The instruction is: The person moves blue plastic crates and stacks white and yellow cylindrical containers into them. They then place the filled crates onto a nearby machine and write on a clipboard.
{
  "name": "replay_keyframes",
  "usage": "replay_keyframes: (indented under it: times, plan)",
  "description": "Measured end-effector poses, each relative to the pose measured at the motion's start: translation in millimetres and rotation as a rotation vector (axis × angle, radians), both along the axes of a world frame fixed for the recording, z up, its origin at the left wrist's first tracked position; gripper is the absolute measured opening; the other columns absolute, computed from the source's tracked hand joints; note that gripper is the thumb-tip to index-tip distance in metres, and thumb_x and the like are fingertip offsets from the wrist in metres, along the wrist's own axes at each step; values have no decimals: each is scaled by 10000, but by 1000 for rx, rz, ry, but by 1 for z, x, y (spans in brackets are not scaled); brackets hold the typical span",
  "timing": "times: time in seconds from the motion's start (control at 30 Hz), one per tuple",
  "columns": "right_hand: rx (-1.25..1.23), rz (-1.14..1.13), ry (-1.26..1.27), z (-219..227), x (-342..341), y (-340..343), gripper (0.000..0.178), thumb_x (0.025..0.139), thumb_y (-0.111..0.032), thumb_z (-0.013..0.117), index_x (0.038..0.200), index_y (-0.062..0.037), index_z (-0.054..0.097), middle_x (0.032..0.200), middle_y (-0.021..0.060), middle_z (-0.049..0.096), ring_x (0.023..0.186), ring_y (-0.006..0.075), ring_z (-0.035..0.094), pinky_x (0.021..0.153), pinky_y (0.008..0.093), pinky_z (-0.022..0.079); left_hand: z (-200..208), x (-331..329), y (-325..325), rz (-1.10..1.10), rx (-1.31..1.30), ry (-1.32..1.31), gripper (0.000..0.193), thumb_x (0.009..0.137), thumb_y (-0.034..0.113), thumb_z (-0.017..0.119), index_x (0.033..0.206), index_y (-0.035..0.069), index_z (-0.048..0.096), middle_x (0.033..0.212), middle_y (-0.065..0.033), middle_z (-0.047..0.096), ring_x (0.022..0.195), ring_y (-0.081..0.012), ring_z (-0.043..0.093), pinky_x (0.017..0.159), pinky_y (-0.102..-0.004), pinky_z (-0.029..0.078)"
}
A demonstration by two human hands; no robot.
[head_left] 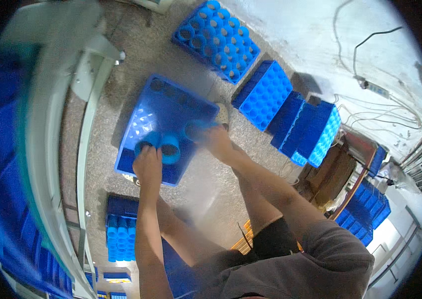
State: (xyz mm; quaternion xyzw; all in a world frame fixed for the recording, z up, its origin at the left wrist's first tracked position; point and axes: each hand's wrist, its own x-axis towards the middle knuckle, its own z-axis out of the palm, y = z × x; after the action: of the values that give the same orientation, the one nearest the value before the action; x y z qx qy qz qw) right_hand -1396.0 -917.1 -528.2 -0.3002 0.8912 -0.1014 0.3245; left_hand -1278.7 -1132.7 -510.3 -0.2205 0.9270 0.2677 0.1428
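Note:
A blue plastic crate [173, 114] rests on the floor between my feet, with a few dark round openings of tubes along its far edge. My left hand [147, 164] is closed on the rim of a blue tube [150, 139] inside the crate's near part. Just to its right stands another short blue tube [170, 149], its round opening upward. Over the crate's right edge, my right hand [219, 143] grips a second blue tube [196, 130], which is smeared by motion. The fingertips of that hand are partly hidden.
A crate full of blue tubes [216, 42] sits at the far side. Tilted crates of tubes [265, 97] line the right wall, below cables and a power strip [374, 89]. A pale metal frame [92, 94] runs along the left. Another tube crate [121, 236] lies at lower left.

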Motion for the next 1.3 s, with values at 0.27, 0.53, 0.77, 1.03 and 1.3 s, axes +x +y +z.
replay_keyframes:
  times: [0.27,0.53,0.77,1.03,1.3]
  plan:
    - [44,-256,51,-250,43,-12,243,755,-256,737,919,-83,691,839,126,671,875,289,630,854,428,432,-292,-36,8,-134,-249,-83,224,906,237,603,784,57,655,880,-130,656,808,-309,654,647,-387,537]
    - [-22,-322,-111,-193,8,-15,334,807,-231,689,1079,-60,598,911,176,670,915,334,640,850,449,452,-254,-70,19,-34,-135,176,111,891,86,571,822,31,637,880,-141,638,803,-334,609,690,-403,512]
    - [-91,-486,694,-171,-200,47,305,777,-270,728,986,-65,640,933,132,641,1002,339,556,823,434,447,-170,2,86,230,232,-36,77,874,59,591,854,34,661,790,-173,611,729,-372,605,634,-449,484]
    - [197,-7,623,-220,-286,66,228,764,-285,688,889,-95,675,995,81,679,1007,297,582,821,429,435,-129,85,213,520,502,-326,132,867,130,642,937,32,694,861,-159,670,751,-310,644,676,-380,505]
    - [-40,25,484,-72,-151,96,144,685,-195,674,790,-111,624,803,71,598,854,269,562,714,427,409,-79,113,253,538,640,-480,215,893,276,612,964,98,710,937,-152,688,841,-330,656,734,-421,511]
